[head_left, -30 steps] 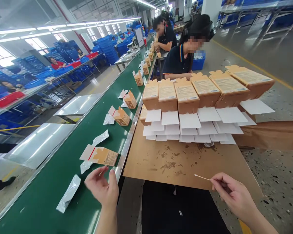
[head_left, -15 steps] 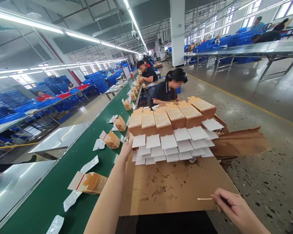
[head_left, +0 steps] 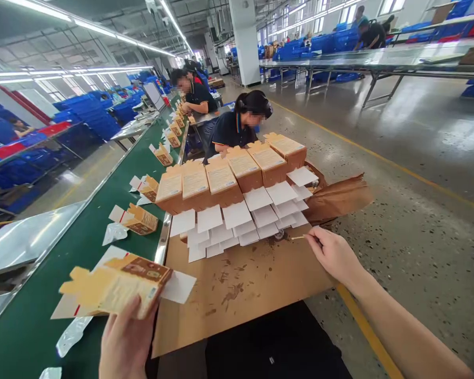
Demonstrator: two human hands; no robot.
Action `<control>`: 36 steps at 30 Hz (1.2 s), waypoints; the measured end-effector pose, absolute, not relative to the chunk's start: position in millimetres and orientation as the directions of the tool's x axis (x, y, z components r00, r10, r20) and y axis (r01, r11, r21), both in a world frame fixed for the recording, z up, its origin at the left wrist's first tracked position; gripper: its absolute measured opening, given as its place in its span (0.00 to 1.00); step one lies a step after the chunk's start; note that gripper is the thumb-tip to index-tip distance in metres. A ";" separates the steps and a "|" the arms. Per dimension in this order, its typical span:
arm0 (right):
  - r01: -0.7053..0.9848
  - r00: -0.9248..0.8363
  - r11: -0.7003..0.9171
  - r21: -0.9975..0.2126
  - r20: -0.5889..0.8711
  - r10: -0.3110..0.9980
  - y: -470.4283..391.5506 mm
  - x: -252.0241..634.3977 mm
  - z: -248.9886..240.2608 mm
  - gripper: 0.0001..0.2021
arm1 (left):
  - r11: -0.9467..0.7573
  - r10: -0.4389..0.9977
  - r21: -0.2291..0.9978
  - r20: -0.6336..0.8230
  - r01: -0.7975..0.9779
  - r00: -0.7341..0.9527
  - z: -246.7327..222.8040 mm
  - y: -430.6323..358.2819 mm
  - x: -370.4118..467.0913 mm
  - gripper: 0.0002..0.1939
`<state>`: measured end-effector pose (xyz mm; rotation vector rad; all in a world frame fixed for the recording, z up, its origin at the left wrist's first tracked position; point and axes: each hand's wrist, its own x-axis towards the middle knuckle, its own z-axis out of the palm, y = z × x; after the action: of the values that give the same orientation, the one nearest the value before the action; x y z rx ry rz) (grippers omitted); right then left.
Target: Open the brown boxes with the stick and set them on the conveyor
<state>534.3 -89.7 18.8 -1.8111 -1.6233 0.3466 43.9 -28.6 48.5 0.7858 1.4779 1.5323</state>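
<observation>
My left hand (head_left: 124, 339) grips a small tan and brown carton (head_left: 138, 287) above the left edge of the cardboard-topped table. The carton lies on its side, its flaps unfolded at both ends. Between the thumb and fingers of my right hand (head_left: 334, 255) is a cotton swab (head_left: 299, 237), pointing left. Close to its tip, a small round shiny thing (head_left: 279, 234) sits partly under white flaps; what it is I cannot make out. Several stacked cartons (head_left: 223, 179) stand beyond, their white end flaps (head_left: 237, 215) sticking out toward me.
The green conveyor belt (head_left: 90, 226) on my left carries open cartons (head_left: 142, 218) and clear plastic packets (head_left: 73, 334). A stained cardboard sheet (head_left: 268, 284) covers the table. Torn brown paper (head_left: 335, 200) juts out on the right. A co-worker (head_left: 237, 126) sits behind the stack.
My left hand has come back toward me and now holds a carton. My right hand has moved forward with the swab, up to the stack's front. The view has shifted rightward.
</observation>
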 end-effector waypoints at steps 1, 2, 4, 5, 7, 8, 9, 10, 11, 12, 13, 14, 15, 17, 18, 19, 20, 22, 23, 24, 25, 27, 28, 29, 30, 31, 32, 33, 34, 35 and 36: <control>0.801 0.174 0.004 -0.598 0.239 0.955 -80.5 533.9 17.5 0.19 | 0.094 0.876 0.980 -0.165 -0.176 -0.453 41.2 -45.1 47.9 0.42; 0.825 0.154 0.006 -0.566 0.234 0.960 -71.6 532.7 14.8 0.18 | 0.145 0.863 0.968 -0.225 -0.206 -0.452 32.8 -59.6 53.7 0.44; 0.862 0.116 0.007 -0.507 0.211 0.970 -56.4 529.3 6.3 0.16 | 0.244 0.838 0.932 -0.342 -0.267 -0.426 14.0 -82.3 68.2 0.47; 0.877 0.102 0.007 -0.480 0.201 0.974 -50.7 527.6 1.6 0.15 | 0.277 0.828 0.917 -0.380 -0.288 -0.412 4.7 -90.7 75.8 0.47; 0.901 0.076 0.010 -0.433 0.181 0.981 -43.3 525.1 -6.2 0.14 | 0.312 0.826 0.899 -0.417 -0.308 -0.380 -11.3 -103.3 88.7 0.47; 0.905 0.065 0.014 -0.424 0.173 0.983 -41.3 524.6 -8.8 0.14 | 0.326 0.831 0.891 -0.429 -0.315 -0.354 -17.3 -107.9 93.5 0.47; 0.909 0.057 0.016 -0.416 0.162 0.985 -40.0 524.4 -10.3 0.14 | 0.342 0.838 0.883 -0.442 -0.321 -0.321 -21.8 -111.5 97.2 0.47; 0.916 0.050 0.013 -0.400 0.145 0.988 -39.2 524.6 -10.7 0.13 | 0.364 0.843 0.871 -0.458 -0.329 -0.281 -24.9 -114.2 99.7 0.47; 0.925 0.046 0.004 -0.379 0.123 0.991 -38.6 524.9 -10.4 0.13 | 0.384 0.846 0.860 -0.473 -0.336 -0.246 -26.9 -116.1 101.5 0.47; 0.935 0.045 -0.007 -0.355 0.098 0.994 -38.0 525.3 -9.5 0.13 | 0.389 0.844 0.855 -0.480 -0.343 -0.239 -27.9 -117.3 102.6 0.48; 0.944 0.045 -0.019 -0.331 0.072 0.996 -37.3 525.5 -8.3 0.13 | 0.386 0.841 0.855 -0.480 -0.346 -0.250 -28.5 -117.9 103.3 0.49; 0.950 0.047 -0.029 -0.310 0.049 0.998 -36.4 525.6 -7.0 0.13 | 0.375 0.838 0.860 -0.475 -0.346 -0.271 -28.9 -118.0 103.8 0.50; 0.955 0.048 -0.036 -0.295 0.032 0.998 -35.3 525.4 -5.8 0.13 | 0.362 0.836 0.867 -0.465 -0.343 -0.292 -29.2 -117.8 104.1 0.51; 0.958 0.051 -0.044 -0.284 0.015 0.999 -32.6 523.9 -4.1 0.13 | 0.349 0.840 0.877 -0.450 -0.331 -0.304 -30.5 -117.1 104.1 0.52; 0.959 0.054 -0.050 -0.279 0.007 0.999 -30.9 522.6 -3.6 0.13 | 0.350 0.847 0.879 -0.445 -0.324 -0.292 -31.5 -116.8 103.8 0.52; 0.960 0.058 -0.056 -0.273 0.000 0.998 -29.2 521.1 -3.1 0.12 | 0.350 0.854 0.881 -0.440 -0.317 -0.279 -32.7 -116.4 103.5 0.51; 0.961 0.063 -0.062 -0.270 -0.006 0.998 -27.5 519.4 -2.7 0.12 | 0.346 0.860 0.885 -0.432 -0.312 -0.272 -33.9 -116.2 103.1 0.51; 0.961 0.073 -0.073 -0.267 -0.011 0.997 -25.2 516.9 -1.3 0.12 | 0.349 0.869 0.885 -0.429 -0.309 -0.248 -36.0 -116.0 103.2 0.51; 0.960 0.077 -0.078 -0.268 -0.011 0.997 -25.3 516.8 0.1 0.11 | 0.353 0.870 0.883 -0.432 -0.309 -0.240 -36.6 -116.1 104.0 0.51; 0.960 0.081 -0.081 -0.269 -0.012 0.997 -26.5 517.7 1.9 0.12 | 0.355 0.869 0.882 -0.433 -0.310 -0.238 -36.9 -116.2 105.3 0.51; 0.958 0.084 -0.084 -0.275 -0.009 0.996 -29.3 519.7 4.2 0.12 | 0.350 0.869 0.884 -0.430 -0.310 -0.245 -36.7 -116.5 107.2 0.51; 0.943 0.095 -0.081 -0.323 0.028 0.995 -39.8 525.9 9.3 0.14 | 0.321 0.870 0.898 -0.405 -0.302 -0.280 -35.6 -116.5 112.3 0.51; 0.927 0.103 -0.071 -0.367 0.069 0.992 -47.4 528.6 11.4 0.15 | 0.302 0.870 0.907 -0.389 -0.294 -0.304 -34.8 -116.1 115.2 0.51; 0.904 0.113 -0.054 -0.424 0.117 0.987 -56.3 529.7 12.7 0.17 | 0.287 0.869 0.915 -0.373 -0.282 -0.326 -34.0 -115.2 118.0 0.51; 0.872 0.126 -0.031 -0.489 0.162 0.979 -66.1 527.8 12.7 0.18 | 0.274 0.869 0.923 -0.358 -0.270 -0.341 -33.4 -113.7 120.6 0.51; 0.831 0.136 -0.004 -0.557 0.196 0.971 -76.6 522.1 11.0 0.19 | 0.267 0.872 0.929 -0.347 -0.258 -0.347 -33.0 -111.6 122.8 0.51; 0.783 0.138 0.025 -0.621 0.213 0.967 -87.3 511.9 7.5 0.20 | 0.258 0.876 0.934 -0.334 -0.247 -0.349 -32.9 -109.0 124.6 0.50; 0.731 0.127 0.057 -0.680 0.218 0.968 -98.0 497.1 2.0 0.20 | 0.246 0.881 0.939 -0.320 -0.239 -0.349 -33.0 -106.1 126.1 0.49; 0.675 0.101 0.093 -0.732 0.217 0.971 -108.2 478.3 -5.1 0.19 | 0.237 0.885 0.943 -0.308 -0.233 -0.349 -33.4 -103.0 127.2 0.48; 0.625 0.054 0.149 -0.766 0.233 0.971 -117.7 456.8 -13.5 0.16 | 0.232 0.887 0.945 -0.303 -0.229 -0.349 -33.9 -99.9 128.1 0.47; 0.586 -0.005 0.220 -0.780 0.268 0.964 -125.9 434.2 -22.6 0.14 | 0.233 0.886 0.946 -0.302 -0.225 -0.352 -34.6 -96.9 128.7 0.47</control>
<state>434.2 -125.9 -22.6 -1.4631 -1.6902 0.5919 128.7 -96.9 -34.6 0.6597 1.4656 1.3448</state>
